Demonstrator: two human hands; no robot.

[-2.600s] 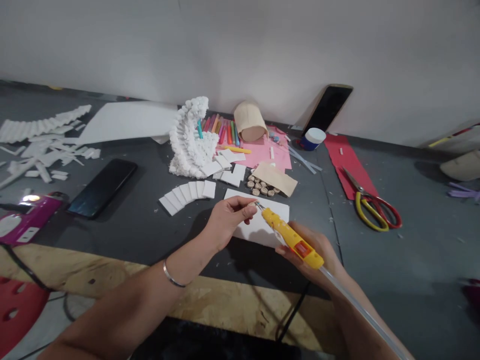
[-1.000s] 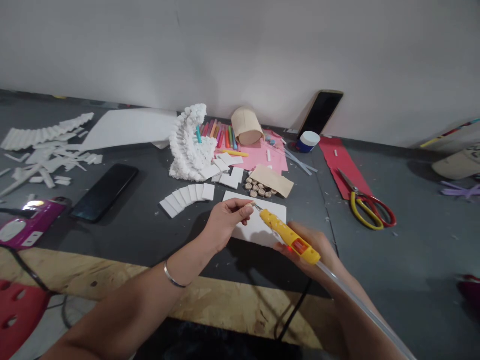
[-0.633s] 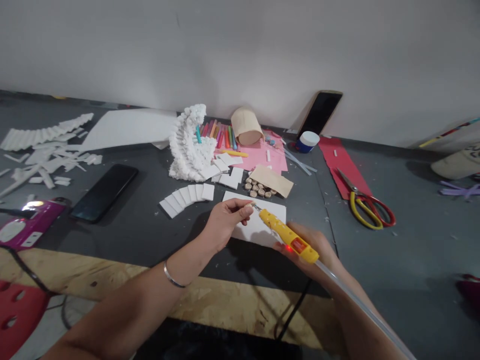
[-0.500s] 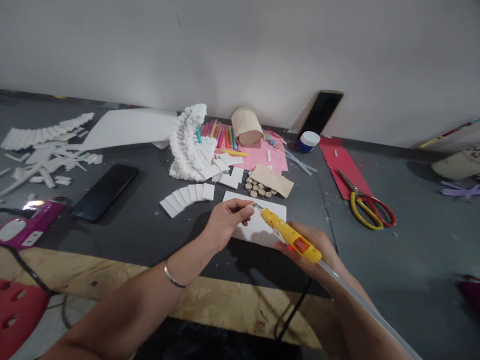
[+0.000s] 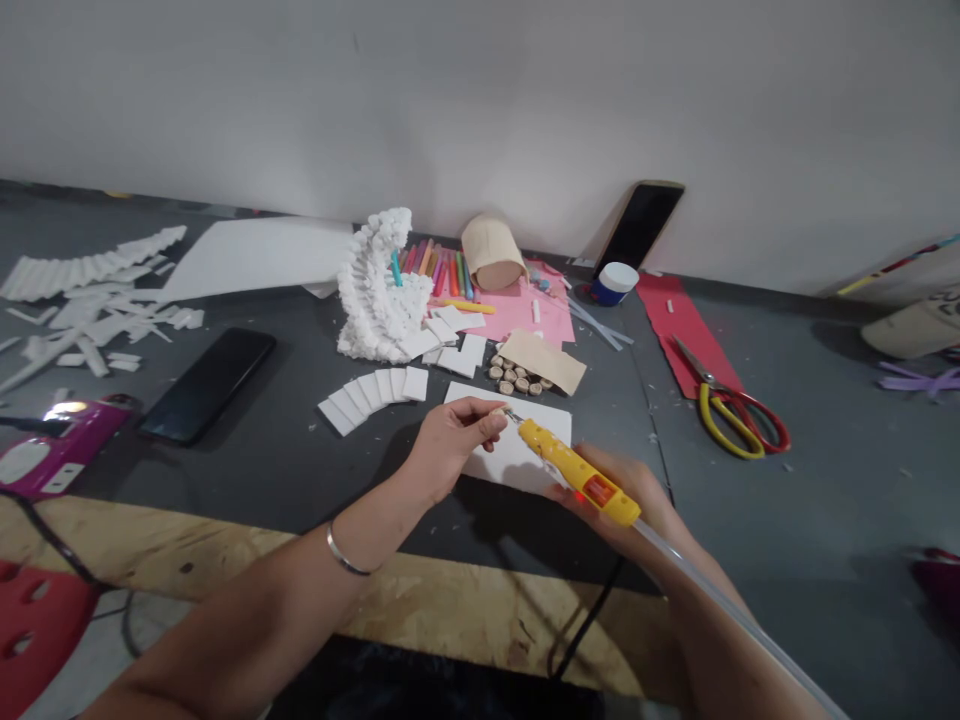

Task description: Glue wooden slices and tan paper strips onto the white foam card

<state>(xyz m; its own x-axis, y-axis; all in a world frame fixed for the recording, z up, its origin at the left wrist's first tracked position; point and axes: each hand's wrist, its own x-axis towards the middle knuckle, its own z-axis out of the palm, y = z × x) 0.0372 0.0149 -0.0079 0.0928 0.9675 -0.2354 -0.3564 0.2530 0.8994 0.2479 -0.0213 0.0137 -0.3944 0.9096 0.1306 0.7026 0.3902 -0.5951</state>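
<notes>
My right hand (image 5: pixel 626 490) is wrapped round a yellow hot glue gun (image 5: pixel 574 465), with a long clear glue stick (image 5: pixel 720 600) running out of its back. A small red light glows on its side. Between the thumb and fingertips of my left hand (image 5: pixel 457 440) is a small pale piece (image 5: pixel 504 410), mostly hidden. The gun's metal nozzle meets it or nearly so; I cannot tell which. Both hands are over a white board (image 5: pixel 517 465). Just beyond lie several small round brown rolls (image 5: pixel 517 375), partly under a tan paper piece (image 5: pixel 551 362).
Left of the board, white squares (image 5: pixel 375 388) lie fanned out near a white bumpy craft piece (image 5: pixel 367 300). Scissors (image 5: pixel 731 410) rest partly on red paper at right. A black phone (image 5: pixel 210 385) and white scraps (image 5: pixel 90 320) lie at left. Another phone (image 5: pixel 641 225) leans on the wall.
Hands and glue gun are almost still. The nozzle and the fingertips shift very slightly; the view itself moves a touch.
</notes>
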